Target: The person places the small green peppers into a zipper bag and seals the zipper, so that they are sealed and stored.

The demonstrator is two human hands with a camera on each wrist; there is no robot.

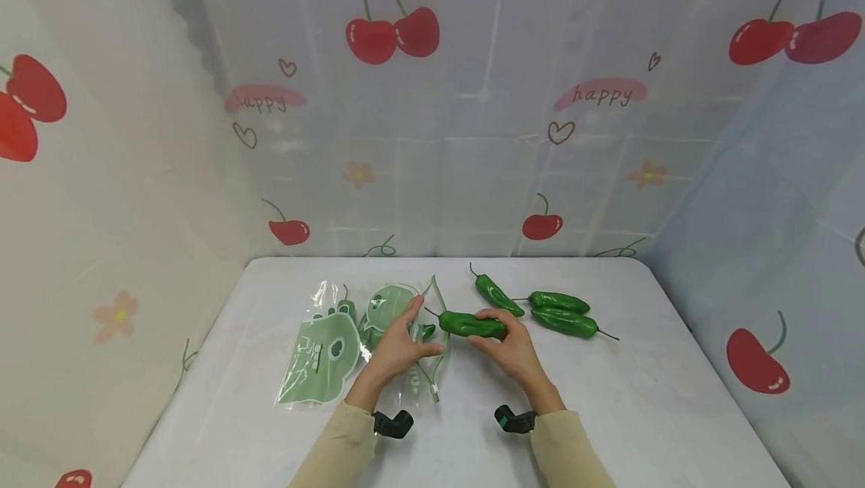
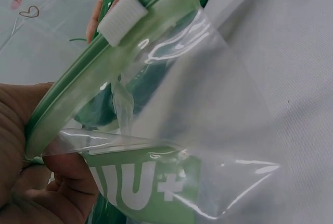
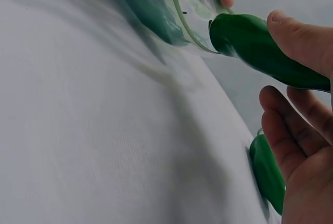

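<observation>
My left hand (image 1: 397,347) holds a clear zip bag (image 2: 223,104) by its green-edged mouth, which gapes toward the right. A white slider (image 2: 123,19) sits on the zip edge in the left wrist view. Inside this bag lies at least one green pepper (image 3: 143,8), seen through the plastic. My right hand (image 1: 511,347) grips another long green pepper (image 1: 466,323) between thumb and fingers, its stem end pointing left at the bag's mouth. In the right wrist view the tip of this pepper (image 3: 244,39) meets the bag's rim.
A second clear bag with a green cartoon print (image 1: 320,360) lies on the left, a pepper (image 1: 347,308) showing at its top. On the white table (image 1: 649,398), three loose peppers lie at the back right: one slanted (image 1: 496,294), two side by side (image 1: 559,302). Printed curtains surround the table.
</observation>
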